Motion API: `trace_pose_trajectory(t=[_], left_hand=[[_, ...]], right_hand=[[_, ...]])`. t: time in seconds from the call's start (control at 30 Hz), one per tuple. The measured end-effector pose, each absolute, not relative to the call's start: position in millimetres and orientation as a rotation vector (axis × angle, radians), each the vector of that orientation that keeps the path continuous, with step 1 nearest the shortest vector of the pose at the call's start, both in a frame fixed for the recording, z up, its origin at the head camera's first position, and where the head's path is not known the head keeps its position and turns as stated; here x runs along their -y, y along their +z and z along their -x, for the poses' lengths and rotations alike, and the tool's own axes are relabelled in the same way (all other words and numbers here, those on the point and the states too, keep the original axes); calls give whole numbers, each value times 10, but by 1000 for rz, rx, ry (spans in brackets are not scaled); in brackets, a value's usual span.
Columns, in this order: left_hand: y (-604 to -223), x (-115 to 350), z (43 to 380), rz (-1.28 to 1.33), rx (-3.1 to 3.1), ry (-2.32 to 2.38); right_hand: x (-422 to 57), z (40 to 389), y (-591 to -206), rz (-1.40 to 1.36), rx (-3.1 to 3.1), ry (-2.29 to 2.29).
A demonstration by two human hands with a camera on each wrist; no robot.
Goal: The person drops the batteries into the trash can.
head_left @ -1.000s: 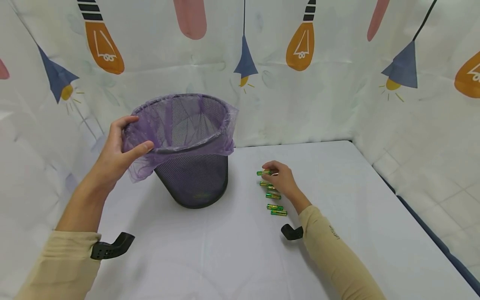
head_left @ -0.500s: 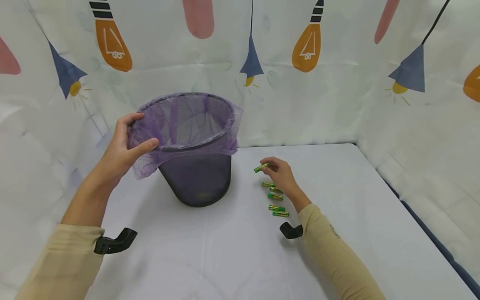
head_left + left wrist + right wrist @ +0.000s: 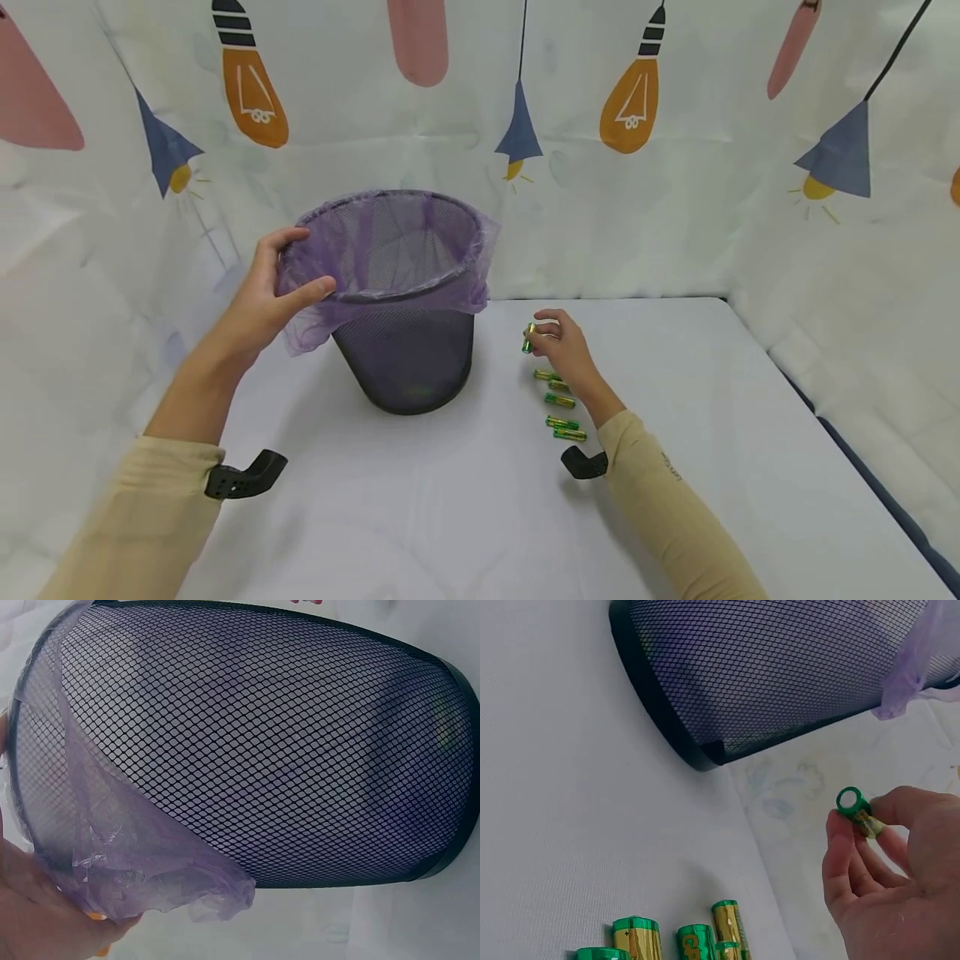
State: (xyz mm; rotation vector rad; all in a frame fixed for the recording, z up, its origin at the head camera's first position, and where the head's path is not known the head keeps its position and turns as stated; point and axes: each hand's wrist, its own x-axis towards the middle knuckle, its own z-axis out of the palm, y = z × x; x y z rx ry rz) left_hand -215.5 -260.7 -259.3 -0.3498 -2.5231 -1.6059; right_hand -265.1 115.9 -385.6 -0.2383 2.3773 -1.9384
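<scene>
A black mesh wastebasket [image 3: 408, 358] lined with a thin purple bag [image 3: 311, 325] stands on the table, left of centre. My left hand [image 3: 262, 300] grips its rim through the bag, thumb outside toward me; the left wrist view has the mesh wall [image 3: 255, 750] close up. Between the thumb and fingers of my right hand [image 3: 566, 346] is a green-and-gold battery [image 3: 528, 338], held above the table right of the basket. In the right wrist view that battery [image 3: 859, 812] points one flat end at the camera. Several more batteries [image 3: 559, 401] lie below the right hand.
A white cloth covers the table [image 3: 420, 517]. Behind and to the sides hangs a pale curtain [image 3: 600, 233] printed with bulbs and lamps. The table's dark right edge [image 3: 862, 454] runs toward me.
My right hand has lifted the battery off the table, and the battery has turned from lying flat to nearly upright. The left hand keeps its grip; the whole view shifted slightly.
</scene>
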Motion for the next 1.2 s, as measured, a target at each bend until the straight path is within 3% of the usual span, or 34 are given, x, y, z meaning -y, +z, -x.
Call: trace_pose_trajectory(t=[0.5,1.2], left_hand=[[-2545,2566,2125,343,2533,-1597],[-2557,2569,2111,344,2537,-1585]], right_hand=[[-1207,2757,-4099,343,-2101,-2156],[-1157,2598,-3825,377,-2136,-1933]])
